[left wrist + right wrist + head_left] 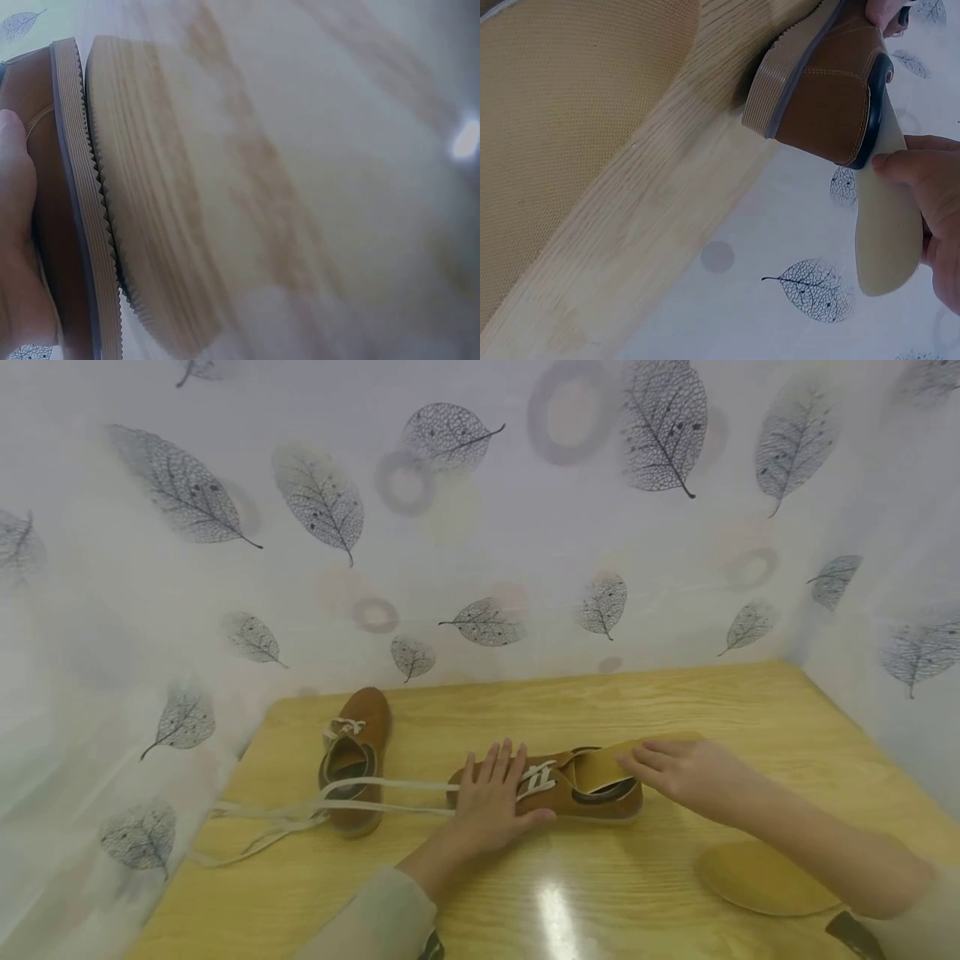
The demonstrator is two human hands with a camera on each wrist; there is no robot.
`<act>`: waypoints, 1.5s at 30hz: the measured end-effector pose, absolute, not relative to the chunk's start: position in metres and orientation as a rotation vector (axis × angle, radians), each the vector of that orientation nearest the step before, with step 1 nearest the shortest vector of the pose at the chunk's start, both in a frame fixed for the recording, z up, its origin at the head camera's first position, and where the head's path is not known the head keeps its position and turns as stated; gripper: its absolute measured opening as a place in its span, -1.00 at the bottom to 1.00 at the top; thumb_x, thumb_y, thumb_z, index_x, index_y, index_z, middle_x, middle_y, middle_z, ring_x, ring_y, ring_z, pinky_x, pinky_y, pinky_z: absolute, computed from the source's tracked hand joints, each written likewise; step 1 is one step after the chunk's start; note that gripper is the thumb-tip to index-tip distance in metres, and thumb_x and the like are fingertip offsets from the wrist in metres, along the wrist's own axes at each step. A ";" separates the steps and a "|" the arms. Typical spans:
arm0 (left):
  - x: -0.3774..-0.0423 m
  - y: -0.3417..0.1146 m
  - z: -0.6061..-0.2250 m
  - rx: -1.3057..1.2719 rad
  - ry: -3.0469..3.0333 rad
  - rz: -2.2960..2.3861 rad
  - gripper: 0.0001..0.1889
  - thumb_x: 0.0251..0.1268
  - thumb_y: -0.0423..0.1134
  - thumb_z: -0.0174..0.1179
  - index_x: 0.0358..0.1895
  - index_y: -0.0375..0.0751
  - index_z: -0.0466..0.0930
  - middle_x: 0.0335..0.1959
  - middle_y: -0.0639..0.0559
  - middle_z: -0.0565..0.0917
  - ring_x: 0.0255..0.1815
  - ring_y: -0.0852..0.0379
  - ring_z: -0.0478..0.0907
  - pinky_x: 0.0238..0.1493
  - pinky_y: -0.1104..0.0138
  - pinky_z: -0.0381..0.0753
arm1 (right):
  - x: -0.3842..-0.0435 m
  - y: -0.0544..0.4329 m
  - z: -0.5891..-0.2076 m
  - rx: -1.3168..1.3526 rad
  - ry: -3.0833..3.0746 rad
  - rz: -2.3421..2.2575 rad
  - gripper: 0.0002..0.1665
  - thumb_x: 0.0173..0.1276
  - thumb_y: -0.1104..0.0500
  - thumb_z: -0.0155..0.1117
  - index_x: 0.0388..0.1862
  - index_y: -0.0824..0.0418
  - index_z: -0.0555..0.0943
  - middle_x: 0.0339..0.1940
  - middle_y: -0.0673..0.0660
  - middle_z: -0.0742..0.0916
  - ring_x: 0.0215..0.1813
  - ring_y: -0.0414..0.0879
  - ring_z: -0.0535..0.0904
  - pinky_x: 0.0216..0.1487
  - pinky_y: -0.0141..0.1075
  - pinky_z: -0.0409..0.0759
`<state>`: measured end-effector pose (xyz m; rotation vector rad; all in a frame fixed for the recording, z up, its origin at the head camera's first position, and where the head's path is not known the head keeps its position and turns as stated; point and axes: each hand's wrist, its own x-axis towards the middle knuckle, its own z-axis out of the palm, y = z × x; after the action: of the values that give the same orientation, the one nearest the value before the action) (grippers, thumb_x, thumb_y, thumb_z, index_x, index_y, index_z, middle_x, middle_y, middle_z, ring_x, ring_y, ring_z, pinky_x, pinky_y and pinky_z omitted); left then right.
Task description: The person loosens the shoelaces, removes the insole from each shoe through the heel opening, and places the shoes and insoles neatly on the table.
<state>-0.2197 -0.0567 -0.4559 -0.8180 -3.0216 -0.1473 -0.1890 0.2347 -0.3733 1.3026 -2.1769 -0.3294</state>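
A brown lace-up shoe [562, 799] lies sideways on the table, its toe to the left. Over its toe rests my left hand [487, 806], fingers straight and pointing away from me. In the left wrist view that hand's edge shows beside the brown upper [56, 176] and the ridged sole. My right hand [678, 772] pinches a yellowish insole [603, 766], whose front part is inside the shoe opening. In the right wrist view the thumb lies on the insole [889, 240] and its rounded end sticks out past the heel. The part deep inside is hidden.
A second brown shoe [377, 718] stands at the left, toe pointing away. Long white laces [405, 783] stretch across it. Another insole [765, 878] lies flat near my right forearm. Leaf-patterned sheeting [480, 552] rises behind the wooden table [600, 877] and along its sides.
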 end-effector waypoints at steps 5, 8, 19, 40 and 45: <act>-0.220 -0.057 -0.455 -0.834 -3.008 -0.150 0.08 0.06 0.61 -0.57 0.52 -0.10 -0.28 0.55 -0.13 -0.16 0.54 -0.07 -0.19 0.47 -0.14 -0.21 | -0.189 0.224 -0.375 1.303 -2.139 -0.442 -0.36 -0.30 0.35 0.48 -0.06 0.16 0.65 -0.23 0.15 0.76 -0.20 0.04 0.71 -0.21 -0.24 0.70; -0.220 -0.058 -0.455 -0.833 -3.010 -0.161 0.09 0.02 0.62 -0.67 0.53 -0.09 -0.27 0.55 -0.13 -0.16 0.55 -0.07 -0.19 0.47 -0.14 -0.21 | -0.190 0.223 -0.376 1.307 -2.135 -0.423 -0.39 -0.31 0.34 0.51 -0.12 0.15 0.67 -0.24 0.17 0.76 -0.21 0.05 0.71 -0.24 -0.25 0.70; -0.221 -0.059 -0.454 -0.818 -3.030 -0.198 0.07 0.04 0.62 -0.61 0.53 -0.04 -0.30 0.55 -0.11 -0.17 0.55 -0.06 -0.21 0.46 -0.16 -0.26 | -0.189 0.242 -0.375 1.330 -2.067 -0.230 -0.56 0.06 0.45 -0.05 -0.13 0.26 0.66 -0.21 0.23 0.75 -0.21 0.09 0.71 -0.34 -0.20 0.70; -0.222 -0.055 -0.454 -0.824 -3.040 -0.203 0.07 0.07 0.62 -0.54 0.53 -0.06 -0.31 0.55 -0.11 -0.20 0.55 -0.06 -0.23 0.46 -0.16 -0.30 | -0.194 0.267 -0.376 1.297 -1.916 -0.185 -0.46 0.55 0.39 -0.47 0.37 0.20 0.30 -0.24 0.23 0.76 -0.25 0.11 0.71 -0.40 -0.20 0.68; -0.221 -0.056 -0.456 -0.818 -3.042 -0.180 0.07 0.07 0.62 -0.55 0.53 -0.06 -0.31 0.55 -0.11 -0.19 0.55 -0.06 -0.23 0.46 -0.17 -0.27 | -0.192 0.252 -0.378 1.274 -1.919 -0.264 -0.35 0.55 0.39 -0.50 -0.16 0.24 0.67 -0.28 0.19 0.77 -0.27 0.07 0.71 -0.37 -0.21 0.69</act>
<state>-0.2209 -0.0557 -0.4565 -0.8177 -3.0422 -0.1803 -0.1923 0.2524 -0.3780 1.2739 -1.9195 -0.2637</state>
